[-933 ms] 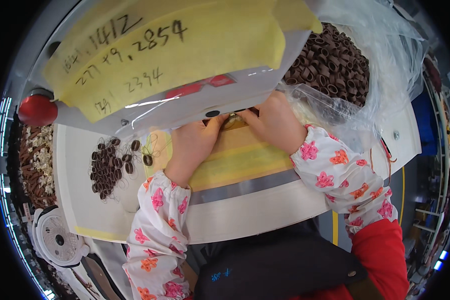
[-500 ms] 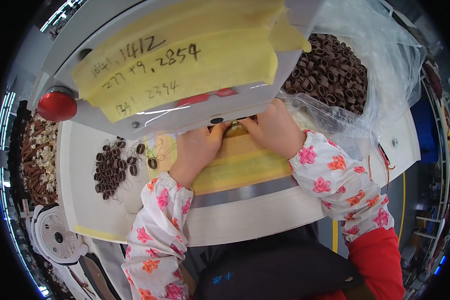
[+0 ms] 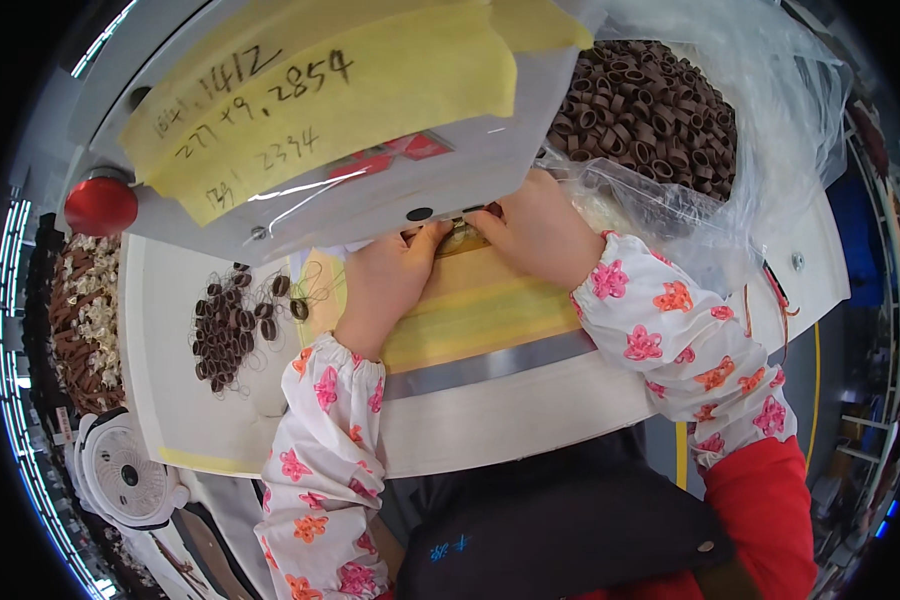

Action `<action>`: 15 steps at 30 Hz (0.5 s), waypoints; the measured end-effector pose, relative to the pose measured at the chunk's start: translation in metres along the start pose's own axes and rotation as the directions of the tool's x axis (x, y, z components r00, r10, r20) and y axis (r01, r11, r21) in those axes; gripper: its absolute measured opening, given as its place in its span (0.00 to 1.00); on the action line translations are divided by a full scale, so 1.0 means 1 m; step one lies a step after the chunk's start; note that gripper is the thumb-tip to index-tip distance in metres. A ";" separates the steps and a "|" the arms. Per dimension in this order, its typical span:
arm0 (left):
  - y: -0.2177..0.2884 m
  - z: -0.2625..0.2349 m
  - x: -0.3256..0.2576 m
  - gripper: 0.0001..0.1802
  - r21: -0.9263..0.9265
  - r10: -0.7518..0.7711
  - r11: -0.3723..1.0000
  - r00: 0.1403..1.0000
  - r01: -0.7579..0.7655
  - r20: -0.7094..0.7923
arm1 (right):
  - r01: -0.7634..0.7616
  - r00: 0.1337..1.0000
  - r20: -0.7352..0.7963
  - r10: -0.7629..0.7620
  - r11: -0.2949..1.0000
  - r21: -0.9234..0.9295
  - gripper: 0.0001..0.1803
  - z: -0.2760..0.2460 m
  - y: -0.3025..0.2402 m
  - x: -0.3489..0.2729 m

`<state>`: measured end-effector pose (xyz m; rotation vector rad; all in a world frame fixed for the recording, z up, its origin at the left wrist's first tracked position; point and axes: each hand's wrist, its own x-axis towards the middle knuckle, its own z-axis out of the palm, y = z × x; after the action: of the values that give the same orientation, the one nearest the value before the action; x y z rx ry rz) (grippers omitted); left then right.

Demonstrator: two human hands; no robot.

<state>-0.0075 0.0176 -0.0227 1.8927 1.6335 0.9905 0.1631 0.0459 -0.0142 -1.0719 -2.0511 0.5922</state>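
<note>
My left hand [image 3: 385,285] and my right hand [image 3: 535,230] reach forward side by side under the overhanging grey machine housing [image 3: 370,190]. Their fingertips pinch a small dark part [image 3: 462,236] at the machine's opening, most of it hidden by the housing. Both hands rest over a yellow taped pad [image 3: 470,305] on the white bench [image 3: 510,420]. Floral sleeve covers wrap both forearms.
A heap of small dark coil rings [image 3: 232,325] lies left of my left hand. A clear plastic bag [image 3: 760,130] of dark rings [image 3: 660,100] sits at the right. A red round button [image 3: 100,205] is on the machine's left. A tray of brown parts [image 3: 80,320] and a small white fan [image 3: 125,475] stand at far left.
The view has shifted slightly; both hands stay at the machine's opening, fingertips still together on the small part.
</note>
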 end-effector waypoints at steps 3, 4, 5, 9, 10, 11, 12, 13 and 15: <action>0.002 0.000 0.000 0.19 0.025 0.002 1.000 1.000 -0.002 0.010 | -0.036 0.999 0.006 0.036 0.999 -0.027 0.04 0.000 0.002 -0.002; 0.005 0.001 0.002 0.19 0.044 0.019 0.999 1.000 -0.020 0.009 | -0.056 0.998 0.022 0.057 0.998 -0.021 0.04 -0.002 0.003 -0.002; 0.007 0.000 0.002 0.19 0.032 -0.022 0.999 0.999 0.021 0.031 | -0.077 0.996 0.039 0.078 0.997 -0.016 0.04 -0.004 0.003 -0.003; 0.009 -0.001 0.000 0.17 -0.034 -0.061 0.997 0.997 0.062 0.052 | -0.004 1.000 -0.009 0.004 0.997 -0.076 0.07 -0.001 0.006 -0.004; 0.007 -0.001 0.000 0.16 -0.055 -0.040 0.998 0.998 0.042 0.040 | -0.002 1.000 -0.017 0.000 0.997 -0.073 0.07 0.000 0.006 -0.005; 0.007 -0.002 0.000 0.14 -0.033 -0.039 0.999 0.998 0.041 0.056 | 0.002 1.000 -0.026 -0.004 0.998 -0.070 0.07 0.000 0.005 -0.005; 0.008 -0.004 -0.001 0.13 -0.010 -0.040 0.999 0.997 0.041 0.070 | 0.006 0.999 -0.033 -0.009 0.998 -0.067 0.06 0.001 0.005 -0.006; 0.009 -0.004 -0.002 0.11 0.013 -0.040 0.999 0.995 0.039 0.088 | 0.018 0.999 -0.045 -0.021 0.997 -0.069 0.07 0.002 0.006 -0.007; 0.006 -0.005 -0.006 0.09 0.063 0.179 0.982 0.983 -0.180 0.025 | 0.044 0.997 -0.067 -0.049 0.996 -0.071 0.07 0.003 0.009 -0.009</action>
<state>-0.0072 0.0104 -0.0166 2.1172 1.5214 0.9972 0.1685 0.0428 -0.0257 -1.0664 -2.0439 0.4572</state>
